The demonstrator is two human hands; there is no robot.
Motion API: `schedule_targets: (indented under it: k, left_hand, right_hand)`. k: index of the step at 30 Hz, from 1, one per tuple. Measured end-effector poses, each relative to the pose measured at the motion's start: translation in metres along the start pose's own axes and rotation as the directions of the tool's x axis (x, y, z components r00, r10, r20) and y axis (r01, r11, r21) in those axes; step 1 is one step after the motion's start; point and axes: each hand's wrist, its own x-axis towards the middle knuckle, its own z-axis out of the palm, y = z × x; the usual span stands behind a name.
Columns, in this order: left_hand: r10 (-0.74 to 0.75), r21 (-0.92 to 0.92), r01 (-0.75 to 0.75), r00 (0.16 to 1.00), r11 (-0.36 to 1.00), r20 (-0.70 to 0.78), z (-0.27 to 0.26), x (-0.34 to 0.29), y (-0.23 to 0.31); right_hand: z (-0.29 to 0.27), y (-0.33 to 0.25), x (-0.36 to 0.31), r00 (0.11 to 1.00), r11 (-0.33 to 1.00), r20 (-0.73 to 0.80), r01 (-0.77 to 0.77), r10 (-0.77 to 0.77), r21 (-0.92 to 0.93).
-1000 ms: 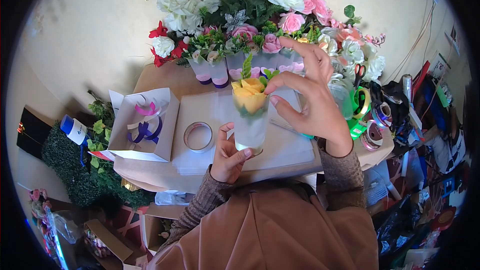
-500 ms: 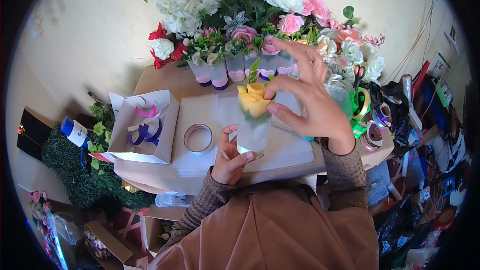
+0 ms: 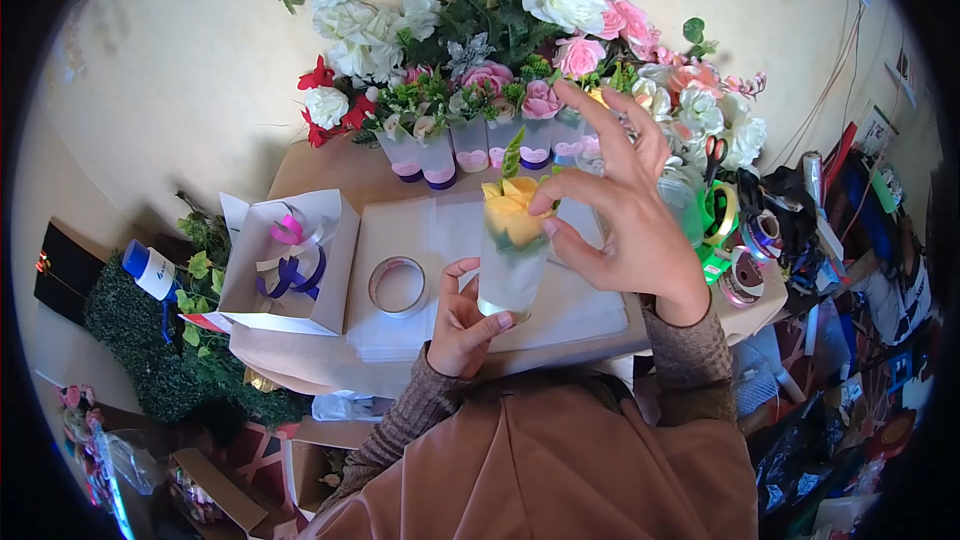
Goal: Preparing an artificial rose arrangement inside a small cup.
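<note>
A yellow artificial rose (image 3: 511, 208) with a green sprig (image 3: 513, 152) stands in a frosted, see-through sleeve (image 3: 508, 287), tilted slightly to the right above the table. My left hand (image 3: 464, 328) grips the sleeve low down, thumb in front and fingers partly hidden behind it. From the right, my right hand (image 3: 632, 202) reaches to the bloom. Its thumb and index finger pinch at the right edge of the petals, and the other fingers are raised and spread.
Translucent sheets (image 3: 388, 230) lie under my hands, with a tape roll (image 3: 398, 286) on them. An open white box (image 3: 340, 280) at left holds pink and purple ribbon. Behind stand several wrapped flowers (image 3: 437, 162). Red-handled scissors (image 3: 715, 152), a green tape dispenser (image 3: 712, 225) and ribbon spools (image 3: 745, 275) crowd the right.
The sleeve with the yellow rose has shifted a little to the right and down. My right thumb and index finger have come closer together at the petals.
</note>
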Motion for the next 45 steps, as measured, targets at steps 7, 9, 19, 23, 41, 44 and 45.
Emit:
schedule_targets:
  k: [7, 9, 19, 23, 41, 44, 45]
  left_hand:
    - [0.006, -0.015, -0.006, 1.000, 1.000, 0.014, 0.001, 0.002, -0.001]
    - [0.006, -0.013, -0.006, 1.000, 1.000, 0.012, 0.001, 0.002, -0.001]
    - [0.074, 0.079, -0.073, 0.997, 0.994, 0.000, 0.002, 0.006, -0.004]
    - [0.125, 0.131, -0.126, 0.992, 0.983, 0.009, 0.003, 0.007, -0.005]
    - [0.238, 0.365, -0.230, 0.971, 0.902, 0.022, -0.003, 0.008, -0.012]
    - [0.213, 0.387, -0.203, 0.977, 0.900, 0.016, -0.007, 0.010, -0.011]
    - [0.229, 0.399, -0.215, 0.973, 0.891, 0.015, -0.008, 0.011, -0.011]
  right_hand:
    - [0.002, 0.004, 0.002, 1.000, 1.000, 0.015, 0.015, -0.014, -0.014]
    - [0.001, 0.004, 0.003, 0.999, 1.000, 0.031, 0.026, -0.026, -0.007]
    - [0.003, 0.007, 0.002, 0.992, 0.994, 0.104, 0.063, -0.072, 0.089]
    - [0.002, 0.008, 0.001, 0.989, 0.991, 0.119, 0.071, -0.085, 0.114]
    - [-0.011, 0.008, -0.018, 0.996, 0.987, -0.079, -0.028, 0.041, 0.159]
    - [0.001, 0.017, -0.031, 0.984, 0.946, -0.087, -0.121, 0.154, 0.299]
    - [0.011, 0.022, -0.036, 0.988, 0.936, -0.061, -0.111, 0.139, 0.333]
